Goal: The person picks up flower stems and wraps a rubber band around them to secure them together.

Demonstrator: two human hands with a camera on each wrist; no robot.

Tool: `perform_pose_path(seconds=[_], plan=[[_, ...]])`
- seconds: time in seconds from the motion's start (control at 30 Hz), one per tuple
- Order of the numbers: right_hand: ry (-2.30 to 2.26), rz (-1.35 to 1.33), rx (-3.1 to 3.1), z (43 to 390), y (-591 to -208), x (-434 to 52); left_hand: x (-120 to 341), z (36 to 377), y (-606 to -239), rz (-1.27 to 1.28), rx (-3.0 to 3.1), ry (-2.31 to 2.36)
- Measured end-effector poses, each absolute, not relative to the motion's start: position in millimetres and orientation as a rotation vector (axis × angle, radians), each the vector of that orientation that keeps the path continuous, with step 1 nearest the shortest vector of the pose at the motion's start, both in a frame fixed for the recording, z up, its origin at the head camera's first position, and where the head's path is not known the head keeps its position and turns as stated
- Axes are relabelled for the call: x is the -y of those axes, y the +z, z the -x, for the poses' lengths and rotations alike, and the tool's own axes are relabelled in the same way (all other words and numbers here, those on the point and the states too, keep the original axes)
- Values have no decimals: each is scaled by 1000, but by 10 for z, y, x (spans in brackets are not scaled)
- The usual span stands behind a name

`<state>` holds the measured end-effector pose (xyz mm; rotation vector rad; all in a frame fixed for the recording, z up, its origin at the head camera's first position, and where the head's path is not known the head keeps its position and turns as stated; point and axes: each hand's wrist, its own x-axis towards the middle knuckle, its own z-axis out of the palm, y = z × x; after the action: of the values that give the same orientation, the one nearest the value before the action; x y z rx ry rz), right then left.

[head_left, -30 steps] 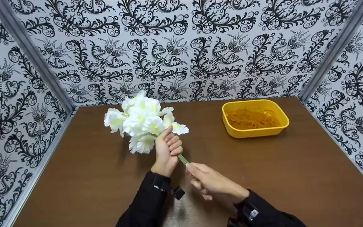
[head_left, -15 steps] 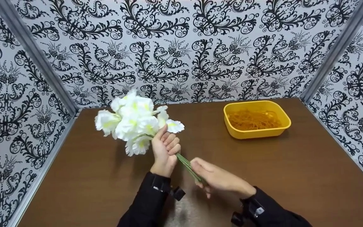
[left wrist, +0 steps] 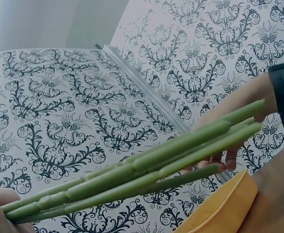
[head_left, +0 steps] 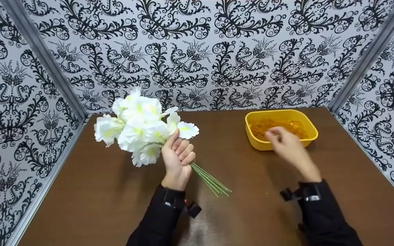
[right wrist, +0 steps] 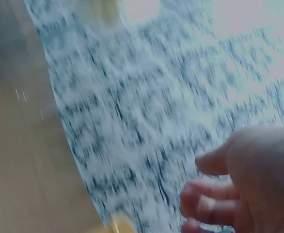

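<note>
My left hand [head_left: 178, 157] grips a bunch of white artificial flowers [head_left: 139, 126] by their green stems [head_left: 210, 181], blossoms up and to the left, stem ends pointing down to the right above the brown table [head_left: 115, 205]. The left wrist view shows the stems [left wrist: 147, 170] close up, running out from my fist. My right hand [head_left: 284, 141] hovers over the near rim of a yellow tub [head_left: 306, 119] holding orange rubber bands [head_left: 294, 124], fingers loosely curled and holding nothing. The right wrist view is blurred and shows only my right hand's fingers [right wrist: 214, 194].
Black-and-white patterned walls [head_left: 197, 51] close in the table at the back and both sides. The yellow tub stands at the back right.
My right hand let go of the stem ends and swung right and back to the yellow tub. My left hand raised the bunch a little.
</note>
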<state>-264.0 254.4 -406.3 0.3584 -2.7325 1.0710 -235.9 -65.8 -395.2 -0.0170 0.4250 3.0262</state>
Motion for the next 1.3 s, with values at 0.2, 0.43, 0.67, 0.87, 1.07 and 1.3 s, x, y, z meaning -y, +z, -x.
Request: perform_pose_path(seconds=[0.2,0.43,0.67,0.87,1.07,1.3], plan=[[788,-152,2656,2898,-4221,-2993,667,2384,-3966,24,-409,3031],[734,-1,2667,3090,-4326,-3105,686,2382,-3958,13,-418,3030],[759,8,2719,3213,-4400,-3175,688,2389,-3961,-12,-408,2998],[755,10,2791,3317,-4501,-3164,661,2393,-3969,-5,-401,2997],[732,51,2813,3344,-4596,-3140,638,2385,-3982,-1,-374,2970],[767,96,2862,3384,-4621,-3131,649,2386,-3969,6,-336,2953]])
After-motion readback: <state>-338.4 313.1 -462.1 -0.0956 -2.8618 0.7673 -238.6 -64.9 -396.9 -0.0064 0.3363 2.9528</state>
